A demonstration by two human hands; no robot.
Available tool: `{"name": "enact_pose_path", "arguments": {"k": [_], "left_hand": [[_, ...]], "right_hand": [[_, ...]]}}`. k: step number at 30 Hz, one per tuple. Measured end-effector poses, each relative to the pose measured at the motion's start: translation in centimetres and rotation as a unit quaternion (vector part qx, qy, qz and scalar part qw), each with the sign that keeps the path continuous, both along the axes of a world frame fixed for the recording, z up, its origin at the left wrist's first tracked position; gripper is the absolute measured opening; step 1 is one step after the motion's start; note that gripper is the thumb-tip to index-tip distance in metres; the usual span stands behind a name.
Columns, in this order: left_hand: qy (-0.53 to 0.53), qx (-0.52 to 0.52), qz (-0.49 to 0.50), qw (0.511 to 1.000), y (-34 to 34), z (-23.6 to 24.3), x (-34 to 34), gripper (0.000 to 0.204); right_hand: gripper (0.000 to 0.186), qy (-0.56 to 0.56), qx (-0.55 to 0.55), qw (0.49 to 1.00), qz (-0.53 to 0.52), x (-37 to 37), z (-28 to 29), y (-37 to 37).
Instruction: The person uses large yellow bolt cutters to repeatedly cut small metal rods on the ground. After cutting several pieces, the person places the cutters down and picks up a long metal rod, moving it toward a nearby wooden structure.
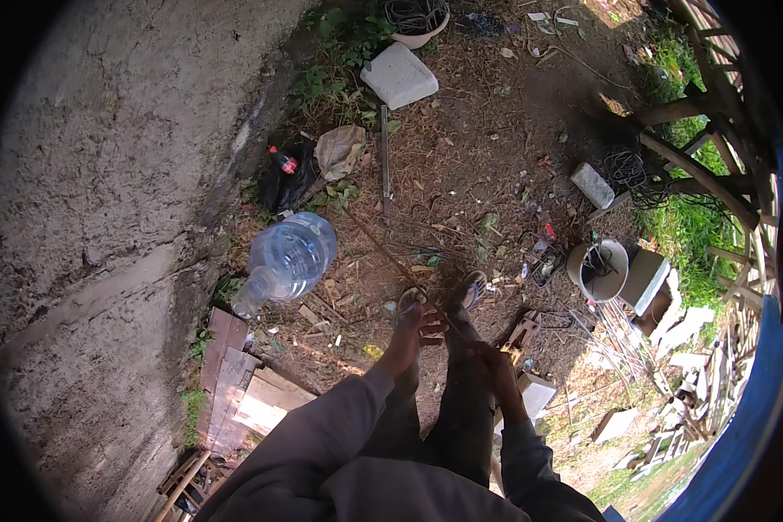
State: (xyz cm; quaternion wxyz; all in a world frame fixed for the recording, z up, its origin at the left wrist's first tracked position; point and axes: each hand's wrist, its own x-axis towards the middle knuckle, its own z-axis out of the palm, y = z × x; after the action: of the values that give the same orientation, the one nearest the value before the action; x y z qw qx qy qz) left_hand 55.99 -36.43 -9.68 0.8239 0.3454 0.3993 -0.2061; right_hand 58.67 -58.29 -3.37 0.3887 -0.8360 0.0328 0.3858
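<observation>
A long, thin, dark rod (383,250) slants from the ground ahead of me down to my right hand. My right hand (494,370) is closed around its near end, in front of my right leg. To its left, my left hand (411,335) has its fingers apart, the tips close to the rod; whether they touch it I cannot tell. Both hands are over my lower legs, just nearer than my sandalled feet. A large clear blue water jug (291,254) lies on its side to the left of the rod.
A rough wall (104,217) runs along the left, with wooden boards (232,383) at its foot. A pale block (399,76) lies ahead. On the right are a white bucket (598,270), a concrete block (592,185), tangled wire (632,174) and scattered wood scraps.
</observation>
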Motion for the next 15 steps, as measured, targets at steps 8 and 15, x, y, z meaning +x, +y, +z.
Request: {"name": "enact_pose_path", "arguments": {"k": [8, 15], "left_hand": [[0.065, 0.044, 0.153, 0.985, 3.3, -2.1, 6.5, 0.054], [0.123, 0.385, 0.046, 0.914, 3.9, -8.6, 6.3, 0.045]], "right_hand": [[0.033, 0.038, 0.099, 0.993, 0.05, 13.2, -15.7, 2.3], [0.035, -0.082, -0.055, 0.972, 0.215, 27.5, -39.7, 14.8]]}}
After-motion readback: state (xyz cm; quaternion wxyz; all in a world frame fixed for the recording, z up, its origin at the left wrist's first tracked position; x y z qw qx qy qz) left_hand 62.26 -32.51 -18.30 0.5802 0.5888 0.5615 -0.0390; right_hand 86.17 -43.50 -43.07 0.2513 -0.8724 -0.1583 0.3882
